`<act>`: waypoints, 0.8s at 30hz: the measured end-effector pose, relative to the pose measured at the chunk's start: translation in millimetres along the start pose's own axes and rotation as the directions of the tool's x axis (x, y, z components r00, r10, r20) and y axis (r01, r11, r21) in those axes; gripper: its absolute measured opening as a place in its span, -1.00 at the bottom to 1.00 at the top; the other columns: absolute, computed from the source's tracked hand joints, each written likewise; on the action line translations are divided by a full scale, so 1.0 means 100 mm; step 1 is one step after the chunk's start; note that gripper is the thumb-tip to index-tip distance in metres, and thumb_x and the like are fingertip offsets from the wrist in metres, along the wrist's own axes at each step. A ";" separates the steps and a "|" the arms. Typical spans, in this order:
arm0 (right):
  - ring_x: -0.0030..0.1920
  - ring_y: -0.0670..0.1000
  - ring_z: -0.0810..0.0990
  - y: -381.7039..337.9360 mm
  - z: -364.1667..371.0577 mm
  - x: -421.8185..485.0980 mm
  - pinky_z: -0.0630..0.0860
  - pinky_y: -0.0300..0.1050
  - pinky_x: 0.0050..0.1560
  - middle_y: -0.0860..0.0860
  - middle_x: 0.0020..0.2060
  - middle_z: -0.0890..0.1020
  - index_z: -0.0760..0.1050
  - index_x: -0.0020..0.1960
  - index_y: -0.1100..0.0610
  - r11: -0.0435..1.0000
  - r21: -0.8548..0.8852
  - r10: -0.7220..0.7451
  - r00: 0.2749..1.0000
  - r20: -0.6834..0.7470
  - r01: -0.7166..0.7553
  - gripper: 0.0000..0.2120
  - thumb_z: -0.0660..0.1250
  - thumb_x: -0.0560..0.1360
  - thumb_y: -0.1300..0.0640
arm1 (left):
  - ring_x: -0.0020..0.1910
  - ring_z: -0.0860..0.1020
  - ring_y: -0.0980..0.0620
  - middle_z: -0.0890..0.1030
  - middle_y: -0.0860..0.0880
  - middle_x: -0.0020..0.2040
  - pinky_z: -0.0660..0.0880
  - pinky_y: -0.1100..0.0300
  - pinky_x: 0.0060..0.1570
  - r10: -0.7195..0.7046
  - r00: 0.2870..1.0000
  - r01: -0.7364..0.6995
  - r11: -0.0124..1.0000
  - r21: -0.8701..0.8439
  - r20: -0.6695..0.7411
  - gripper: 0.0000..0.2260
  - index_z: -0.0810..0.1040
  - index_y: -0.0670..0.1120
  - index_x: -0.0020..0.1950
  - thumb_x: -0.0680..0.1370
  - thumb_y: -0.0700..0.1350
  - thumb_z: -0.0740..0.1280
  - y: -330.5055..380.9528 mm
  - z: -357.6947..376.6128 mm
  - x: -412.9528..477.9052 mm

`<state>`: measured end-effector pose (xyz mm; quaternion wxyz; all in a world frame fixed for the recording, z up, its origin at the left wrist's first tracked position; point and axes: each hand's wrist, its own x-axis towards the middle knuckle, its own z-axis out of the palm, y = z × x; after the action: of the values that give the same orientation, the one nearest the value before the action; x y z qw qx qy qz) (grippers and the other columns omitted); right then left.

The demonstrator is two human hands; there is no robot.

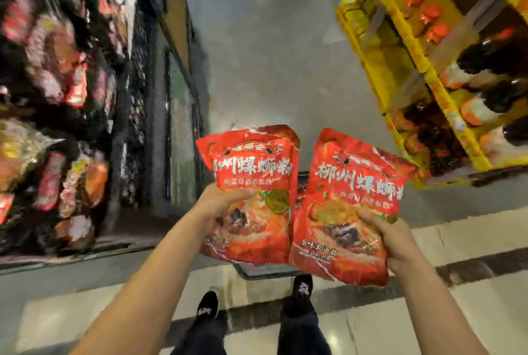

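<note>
Fingers (237, 193) curl round the packets' lower ends: left hand (218, 208) at 7 o'clock of left packet (254, 174), right hand (395, 240) at 4 o'clock of right packet (351, 197). Long axes run 6 to 12 o'clock, side by side.

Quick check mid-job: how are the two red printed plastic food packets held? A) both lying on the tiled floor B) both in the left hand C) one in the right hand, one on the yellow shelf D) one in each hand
D: the left hand grips the left red packet and the right hand grips the right red packet.
</note>
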<state>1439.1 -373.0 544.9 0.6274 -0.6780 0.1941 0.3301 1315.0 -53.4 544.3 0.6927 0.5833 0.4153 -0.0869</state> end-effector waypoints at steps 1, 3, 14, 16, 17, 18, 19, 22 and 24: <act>-0.18 0.12 0.73 0.05 -0.06 0.19 0.65 -0.02 -0.29 0.12 -0.09 0.74 0.58 0.11 0.18 1.000 -0.013 0.020 1.000 0.015 -0.020 0.04 0.73 -0.33 -0.12 | 0.03 0.65 0.07 0.72 0.09 -0.02 0.50 0.13 0.07 -0.037 0.999 0.037 0.999 -0.007 -0.008 -0.64 0.65 0.05 0.05 0.30 -0.01 0.63 -0.15 0.07 0.13; -0.22 0.10 0.73 0.13 -0.13 0.56 0.65 -0.05 -0.33 0.12 -0.13 0.74 0.59 0.06 0.18 0.996 -0.058 0.065 0.997 0.038 -0.063 0.02 0.72 -0.36 -0.11 | 0.09 0.65 0.01 0.73 0.09 0.00 0.49 0.01 0.20 -0.104 0.994 0.103 0.994 -0.018 -0.031 -0.50 0.65 0.06 0.11 0.21 0.07 0.64 -0.45 0.21 0.39; -0.06 0.21 0.71 1.53 -0.19 2.74 0.61 0.18 0.05 0.15 -0.03 0.73 0.57 0.11 0.18 0.937 -0.255 0.259 0.965 0.040 -0.241 -0.35 0.66 0.07 0.08 | 0.04 0.68 -0.13 0.74 -0.10 0.01 0.58 -0.01 0.11 -0.353 0.934 0.340 0.926 -0.165 -0.056 -0.39 0.66 -0.11 0.10 0.10 -0.04 0.70 -2.37 0.64 2.16; -0.05 0.21 0.71 1.83 -0.21 3.09 0.61 0.21 0.07 0.14 -0.04 0.73 0.58 0.14 0.18 0.919 -0.309 0.268 0.963 0.033 -0.245 -0.37 0.65 0.11 0.11 | 0.03 0.67 -0.15 0.74 -0.11 -0.02 0.57 -0.04 0.14 -0.366 0.929 0.354 0.922 -0.158 -0.052 -0.56 0.65 -0.10 0.05 0.23 -0.10 0.65 -2.70 0.71 2.44; -0.05 0.20 0.72 1.97 -0.22 3.25 0.61 0.20 0.07 0.13 -0.05 0.73 0.59 0.13 0.17 0.912 -0.333 0.266 0.963 0.038 -0.239 -0.38 0.68 0.11 0.11 | 0.04 0.66 -0.16 0.74 -0.10 -0.03 0.56 -0.04 0.13 -0.368 0.928 0.356 0.922 -0.153 -0.058 -0.63 0.66 -0.09 0.04 0.28 -0.12 0.63 -2.85 0.73 2.58; -0.05 0.18 0.72 2.11 -0.22 3.41 0.61 0.17 0.07 0.11 -0.05 0.74 0.59 0.12 0.15 0.903 -0.363 0.262 0.964 0.044 -0.229 -0.37 0.70 0.10 0.10 | 0.05 0.67 -0.17 0.74 -0.10 -0.04 0.56 -0.05 0.14 -0.369 0.927 0.356 0.922 -0.150 -0.062 -0.65 0.66 -0.10 0.04 0.31 -0.13 0.63 -3.00 0.74 2.71; -0.05 0.15 0.72 2.24 -0.22 3.55 0.61 0.10 0.04 0.08 -0.06 0.74 0.60 0.10 0.13 0.897 -0.390 0.242 0.969 0.046 -0.206 -0.38 0.70 0.09 0.09 | 0.06 0.68 -0.15 0.74 -0.08 -0.03 0.57 -0.06 0.16 -0.365 0.929 0.353 0.924 -0.145 -0.064 -0.63 0.67 -0.11 0.06 0.30 -0.11 0.63 -3.15 0.75 2.85; -0.07 0.05 0.71 2.56 -0.19 3.92 0.57 -0.09 -0.09 0.00 -0.05 0.73 0.60 0.08 0.05 0.886 -0.444 0.174 0.984 0.048 -0.135 -0.54 0.66 0.23 0.16 | 0.00 0.70 -0.02 0.75 -0.02 -0.04 0.58 0.06 0.14 -0.364 0.930 0.357 0.927 -0.117 -0.045 -0.59 0.67 -0.09 0.09 0.29 -0.07 0.63 -3.49 0.79 3.20; -0.07 0.03 0.71 2.74 -0.19 4.12 0.58 -0.09 -0.09 -0.01 -0.05 0.73 0.60 0.11 0.04 0.859 -0.492 0.192 0.980 0.050 -0.143 -0.53 0.64 0.24 0.12 | -0.01 0.71 0.00 0.74 -0.03 0.00 0.58 0.06 0.15 -0.351 0.935 0.343 0.931 -0.124 -0.047 -0.64 0.66 -0.07 0.09 0.34 -0.11 0.62 -3.65 0.83 3.37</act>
<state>1548.5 -367.2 62.5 0.4146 -0.7774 0.1325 0.4542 1349.3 -114.4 45.5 0.6840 0.4630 0.5393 -0.1640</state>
